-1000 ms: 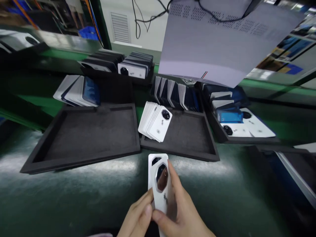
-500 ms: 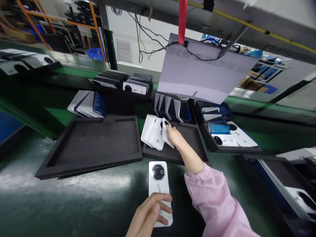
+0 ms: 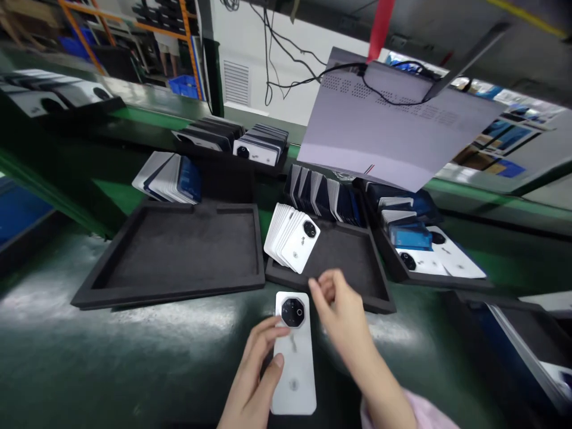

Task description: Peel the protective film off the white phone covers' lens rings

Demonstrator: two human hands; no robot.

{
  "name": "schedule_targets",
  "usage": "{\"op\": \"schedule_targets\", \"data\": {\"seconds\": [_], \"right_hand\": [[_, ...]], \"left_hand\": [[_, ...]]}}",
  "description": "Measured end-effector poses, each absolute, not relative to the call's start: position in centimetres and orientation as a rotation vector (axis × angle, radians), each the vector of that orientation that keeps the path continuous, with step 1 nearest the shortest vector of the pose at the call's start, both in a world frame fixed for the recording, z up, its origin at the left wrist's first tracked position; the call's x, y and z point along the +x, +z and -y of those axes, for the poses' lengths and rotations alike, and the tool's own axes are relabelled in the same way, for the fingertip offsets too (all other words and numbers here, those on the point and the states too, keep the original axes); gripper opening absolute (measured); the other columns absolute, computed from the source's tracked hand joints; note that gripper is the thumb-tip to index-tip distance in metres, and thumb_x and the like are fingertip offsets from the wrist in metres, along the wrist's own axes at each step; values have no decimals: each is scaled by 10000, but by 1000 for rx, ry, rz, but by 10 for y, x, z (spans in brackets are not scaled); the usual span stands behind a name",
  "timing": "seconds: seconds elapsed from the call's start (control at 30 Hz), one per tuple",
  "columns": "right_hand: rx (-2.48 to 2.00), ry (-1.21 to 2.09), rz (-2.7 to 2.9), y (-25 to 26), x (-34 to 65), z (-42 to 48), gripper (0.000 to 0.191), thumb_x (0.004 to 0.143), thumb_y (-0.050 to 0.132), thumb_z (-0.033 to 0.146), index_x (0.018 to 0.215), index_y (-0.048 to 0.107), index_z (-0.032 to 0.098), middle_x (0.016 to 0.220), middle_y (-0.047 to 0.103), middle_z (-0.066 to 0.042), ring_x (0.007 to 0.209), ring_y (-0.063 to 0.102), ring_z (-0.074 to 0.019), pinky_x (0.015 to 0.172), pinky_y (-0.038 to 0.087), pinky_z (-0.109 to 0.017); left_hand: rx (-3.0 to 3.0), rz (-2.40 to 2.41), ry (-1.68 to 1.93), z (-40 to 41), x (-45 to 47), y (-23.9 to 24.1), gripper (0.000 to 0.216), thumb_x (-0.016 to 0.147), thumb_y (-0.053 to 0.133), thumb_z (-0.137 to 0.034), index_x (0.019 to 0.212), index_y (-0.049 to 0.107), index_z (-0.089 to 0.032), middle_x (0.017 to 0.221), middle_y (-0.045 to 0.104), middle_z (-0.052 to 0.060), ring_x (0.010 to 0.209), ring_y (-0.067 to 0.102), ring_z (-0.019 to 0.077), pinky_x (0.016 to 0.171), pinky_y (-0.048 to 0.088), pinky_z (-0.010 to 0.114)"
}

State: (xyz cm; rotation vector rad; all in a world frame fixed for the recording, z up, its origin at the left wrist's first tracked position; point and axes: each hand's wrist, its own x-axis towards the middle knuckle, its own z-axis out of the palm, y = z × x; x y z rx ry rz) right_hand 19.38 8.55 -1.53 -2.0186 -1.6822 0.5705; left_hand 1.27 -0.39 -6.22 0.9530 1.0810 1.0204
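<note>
A white phone back cover [image 3: 292,375] with a black octagonal camera area lies on the green table in front of me. My left hand [image 3: 257,369] is at its left edge, fingertips over the cover just below the camera; whether they press on it I cannot tell. Those fingers are loosely bent, the thumb apart from them. Right of the cover's upper end is my right hand [image 3: 339,304], empty, thumb and curled fingers apart. Just beyond it, a fanned stack of white phone back covers [image 3: 297,244] rests in a black foam tray [image 3: 348,256].
To the left lies another black foam tray [image 3: 192,256], with covers [image 3: 167,179] leaning behind it. Upright rows of covers [image 3: 319,193] stand behind the stack. At right is a tray of covers [image 3: 447,256]. A grey monitor [image 3: 393,125] hangs over the back.
My right hand has let go of the cover it held at the stack, which now leans there, and has drawn back toward me. My left hand has moved up along the lying cover.
</note>
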Motion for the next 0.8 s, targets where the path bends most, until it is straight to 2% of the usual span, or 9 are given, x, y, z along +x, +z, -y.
{"op": "schedule_targets", "data": {"seconds": [0.03, 0.1, 0.2, 0.33, 0.4, 0.47, 0.57, 0.73, 0.8], "right_hand": [[-2025, 611, 1714, -22, 194, -67, 281, 981, 591, 464, 941, 624, 188, 781, 662, -28, 702, 683, -229, 680, 562, -383], [-2036, 656, 1744, -36, 193, -37, 255, 918, 635, 441, 960, 638, 190, 896, 680, -83, 696, 699, -264, 603, 555, -394], [-1955, 763, 1776, -47, 190, -16, 282, 936, 591, 408, 1137, 645, 219, 1056, 668, -86, 705, 707, -215, 645, 600, -369], [-1843, 894, 1773, -52, 189, -9, 277, 982, 551, 415, 1199, 640, 267, 1101, 665, -48, 745, 705, -164, 701, 622, -300], [-1880, 867, 1719, -56, 192, -6, 403, 989, 544, 454, 1331, 574, 242, 1210, 635, -97, 878, 718, -219, 746, 635, -360], [-1935, 804, 1655, -61, 196, -3, 551, 986, 540, 492, 1444, 484, 190, 1386, 533, -178, 1159, 650, -330, 922, 600, -506], [-1919, 820, 1625, -67, 200, -1, 530, 968, 571, 499, 1414, 540, 216, 1451, 496, -161, 1376, 482, -379, 1118, 449, -603], [-1846, 953, 1538, -65, 197, -4, 378, 979, 564, 451, 1320, 597, 292, 1399, 581, -86, 1270, 581, -286, 962, 557, -419], [-1843, 1001, 1476, -60, 194, -5, 326, 973, 581, 444, 1253, 599, 276, 1228, 670, -72, 1050, 675, -242, 829, 568, -355]], "left_hand": [[947, -1102, 1036, 5, 14, -66, 299, 1033, 539, -397, 1272, 698, -311, 1581, 451, 90, 1501, 370, 362, 1247, 272, 576], [934, -1120, 1054, 7, 18, -73, 377, 1040, 522, -356, 1408, 604, -348, 1671, 350, 69, 1562, 279, 338, 1271, 202, 607], [943, -1106, 1061, 11, 25, -82, 433, 1029, 544, -361, 1461, 571, -352, 1688, 365, 61, 1570, 286, 317, 1277, 224, 580], [965, -1068, 1077, 14, 28, -86, 434, 1030, 556, -358, 1463, 577, -360, 1670, 423, 53, 1561, 321, 296, 1257, 315, 520], [965, -1056, 1086, 13, 28, -84, 431, 1034, 555, -349, 1465, 576, -365, 1681, 408, 43, 1563, 318, 293, 1243, 352, 493], [958, -1047, 1099, 12, 27, -82, 437, 1034, 559, -347, 1470, 569, -379, 1693, 388, 28, 1569, 299, 291, 1246, 345, 475], [929, -1040, 1112, 12, 28, -79, 444, 1041, 552, -324, 1475, 554, -420, 1703, 368, -3, 1573, 286, 268, 1235, 356, 436], [817, -1043, 1166, 12, 31, -76, 443, 1009, 612, -309, 1428, 601, -453, 1694, 385, -42, 1576, 278, 257, 1228, 361, 377], [794, -1050, 1178, 11, 32, -74, 433, 1004, 621, -333, 1418, 610, -459, 1681, 410, -47, 1570, 298, 258, 1227, 373, 367]]}}
